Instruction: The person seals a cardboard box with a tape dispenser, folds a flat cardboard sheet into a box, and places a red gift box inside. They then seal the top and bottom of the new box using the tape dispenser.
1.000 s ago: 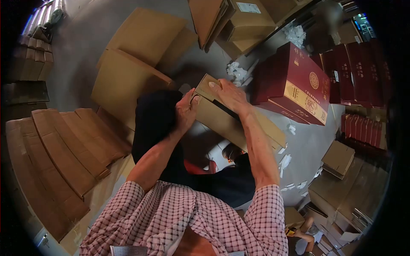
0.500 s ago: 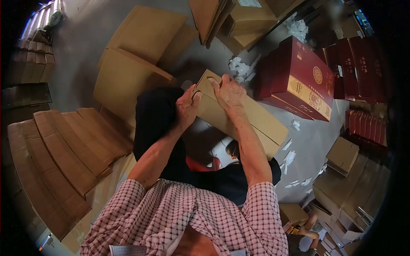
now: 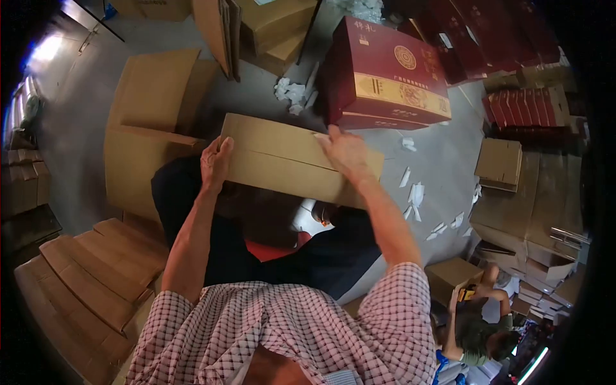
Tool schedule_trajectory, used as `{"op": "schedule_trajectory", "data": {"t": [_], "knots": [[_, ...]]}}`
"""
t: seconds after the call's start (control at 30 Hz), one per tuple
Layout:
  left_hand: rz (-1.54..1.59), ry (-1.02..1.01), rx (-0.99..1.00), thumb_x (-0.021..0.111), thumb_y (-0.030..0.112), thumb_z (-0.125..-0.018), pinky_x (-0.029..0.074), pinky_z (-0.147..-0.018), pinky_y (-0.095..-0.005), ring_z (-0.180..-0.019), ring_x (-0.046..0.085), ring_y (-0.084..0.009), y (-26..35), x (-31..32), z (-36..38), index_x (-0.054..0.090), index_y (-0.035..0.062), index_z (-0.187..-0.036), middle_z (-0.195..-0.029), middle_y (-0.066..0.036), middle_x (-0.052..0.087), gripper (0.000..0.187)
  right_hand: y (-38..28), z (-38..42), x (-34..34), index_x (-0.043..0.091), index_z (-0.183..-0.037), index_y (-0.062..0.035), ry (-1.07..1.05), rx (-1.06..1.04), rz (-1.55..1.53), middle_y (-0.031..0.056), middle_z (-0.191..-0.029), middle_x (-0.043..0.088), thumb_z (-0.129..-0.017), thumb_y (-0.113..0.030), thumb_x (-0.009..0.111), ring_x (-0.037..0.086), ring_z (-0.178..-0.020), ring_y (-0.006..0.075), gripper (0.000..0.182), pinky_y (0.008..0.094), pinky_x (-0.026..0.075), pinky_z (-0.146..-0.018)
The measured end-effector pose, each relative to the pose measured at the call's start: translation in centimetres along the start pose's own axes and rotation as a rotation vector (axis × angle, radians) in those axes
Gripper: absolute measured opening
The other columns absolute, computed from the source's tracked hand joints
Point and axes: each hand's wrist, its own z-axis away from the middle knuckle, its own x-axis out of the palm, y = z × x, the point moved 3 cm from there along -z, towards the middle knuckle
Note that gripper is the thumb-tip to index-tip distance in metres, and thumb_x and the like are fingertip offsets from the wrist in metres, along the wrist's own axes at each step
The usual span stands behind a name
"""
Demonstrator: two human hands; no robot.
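Observation:
A long, narrow brown cardboard box (image 3: 276, 146) lies across my lap, a seam running along its top. At its left end, my left hand (image 3: 216, 163) grips the edge, thumb up near the corner and fingers against the side. My right hand (image 3: 350, 154) lies over the right part of the box, its fingers bent around the far edge. Just beyond the box stands a large dark red printed carton (image 3: 391, 61) with a gold band. Under the box, between my legs, a red and white thing shows only in part.
Folded cardboard sheets (image 3: 96, 269) lean at my left, with bigger open cardboard (image 3: 144, 128) ahead of them. White scraps (image 3: 416, 197) litter the floor at right. Red cartons (image 3: 526, 109) stand farther right. A co-worker (image 3: 478, 327) sits at lower right beside a box.
The box has swung from slanting to nearly level across my lap. My right hand has slid from its left end toward the right end. The whole view has turned.

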Motion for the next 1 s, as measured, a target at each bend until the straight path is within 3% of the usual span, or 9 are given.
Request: {"op": "schedule_trajectory", "data": {"t": [0.17, 0.3, 0.33, 0.43, 0.47, 0.57, 0.67, 0.73, 1.0], "knots": [[0.033, 0.045, 0.027, 0.071, 0.040, -0.106, 0.050, -0.095, -0.0282, -0.107, 0.064, -0.0109, 1.6, 0.9, 0.4, 0.067, 0.0010, -0.143, -0.120, -0.001, 0.075, 0.054, 7.0, 3.3, 0.6, 0.063, -0.100, -0.0079, 0.209, -0.071, 0.117, 0.0140, -0.091, 0.076, -0.105, -0.063, 0.050, 0.074, -0.087, 0.0351, 0.057, 0.0499, 0.051, -0.085], [0.146, -0.015, 0.128, 0.071, 0.035, -0.106, 0.045, -0.107, -0.0280, -0.122, 0.062, -0.0132, -2.1, -0.8, -1.8, 0.057, 0.0001, -0.153, -0.139, -0.006, 0.069, 0.060, 7.6, 3.6, 0.3, 0.067, -0.131, -0.0058, 0.242, -0.100, 0.065, 0.0203, -0.109, 0.076, -0.105, -0.064, 0.050, 0.072, -0.109, 0.0333, 0.066, 0.0514, 0.050, -0.098], [0.022, 0.060, 0.014, 0.069, 0.029, -0.108, 0.044, -0.113, -0.0301, -0.129, 0.060, -0.0152, -2.0, -1.2, -1.8, 0.055, -0.0023, -0.153, -0.144, -0.009, 0.065, 0.057, 8.2, 4.4, 0.8, 0.059, -0.147, -0.0049, 0.411, -0.169, 0.138, 0.0241, -0.128, 0.072, -0.106, -0.060, 0.051, 0.067, -0.124, 0.0353, 0.069, 0.0508, 0.047, -0.108], [-0.029, 0.081, -0.012, 0.067, 0.035, -0.109, 0.042, -0.118, -0.0351, -0.138, 0.057, -0.0211, -0.4, -0.7, -1.1, 0.053, -0.0031, -0.155, -0.150, -0.010, 0.061, 0.061, 15.8, 8.4, 2.5, 0.059, -0.147, -0.0024, 0.526, 0.182, -0.647, 0.0244, -0.139, 0.067, -0.108, -0.053, 0.052, 0.062, -0.131, 0.0394, 0.064, 0.0480, 0.045, -0.113], [-0.083, 0.100, -0.049, 0.066, 0.038, -0.108, 0.041, -0.119, -0.0371, -0.142, 0.054, -0.0231, 0.1, -0.6, -0.8, 0.052, -0.0024, -0.156, -0.153, -0.010, 0.059, 0.064, 17.7, 11.7, 2.2, 0.062, -0.138, 0.0018, 0.656, 0.342, -0.842, 0.0250, -0.127, 0.071, -0.108, -0.046, 0.052, 0.066, -0.120, 0.0443, 0.057, 0.0470, 0.051, -0.104], [-0.248, 0.076, -0.097, 0.065, 0.063, -0.102, 0.034, -0.124, -0.0523, -0.154, 0.039, -0.0319, -0.1, -1.3, -1.3, 0.046, 0.0104, -0.164, -0.169, -0.011, 0.042, 0.083, 25.5, 22.3, 17.1, 0.072, -0.108, 0.0034, 0.342, 0.758, -0.594, 0.0273, -0.093, 0.074, -0.104, -0.048, 0.060, 0.071, -0.093, 0.0484, 0.053, 0.0528, 0.056, -0.083], [-0.272, 0.111, -0.117, 0.065, 0.061, -0.102, 0.034, -0.124, -0.0538, -0.154, 0.040, -0.0321, 0.1, -1.6, -1.4, 0.044, 0.0093, -0.164, -0.168, -0.012, 0.042, 0.083, 20.8, 32.6, 34.4, 0.075, -0.106, 0.0013, 0.301, 0.923, -0.685, 0.0262, -0.098, 0.076, -0.095, -0.044, 0.070, 0.073, -0.097, 0.0468, 0.047, 0.0515, 0.059, -0.084], [-0.252, 0.143, -0.141, 0.063, 0.055, -0.105, 0.040, -0.119, -0.0471, -0.147, 0.048, -0.0319, 1.5, -0.5, -0.4, 0.046, 0.0050, -0.162, -0.164, -0.014, 0.048, 0.078, 13.7, 34.7, 34.2, 0.073, -0.115, -0.0023, 0.112, 1.282, -0.663, 0.0233, -0.106, 0.078, -0.093, -0.033, 0.072, 0.075, -0.102, 0.0445, 0.038, 0.0513, 0.059, -0.087], [-0.311, 0.230, -0.101, 0.061, 0.046, -0.109, 0.040, -0.118, -0.0414, -0.141, 0.054, -0.0319, 0.7, -1.6, -0.6, 0.049, -0.0004, -0.159, -0.162, -0.015, 0.051, 0.069, 7.2, 35.7, 39.8, 0.070, -0.111, -0.0008, 0.149, 1.462, -0.589, 0.0122, -0.104, 0.075, -0.098, -0.029, 0.065, 0.072, -0.098, 0.0305, 0.031, 0.0454, 0.057, -0.080]]}}
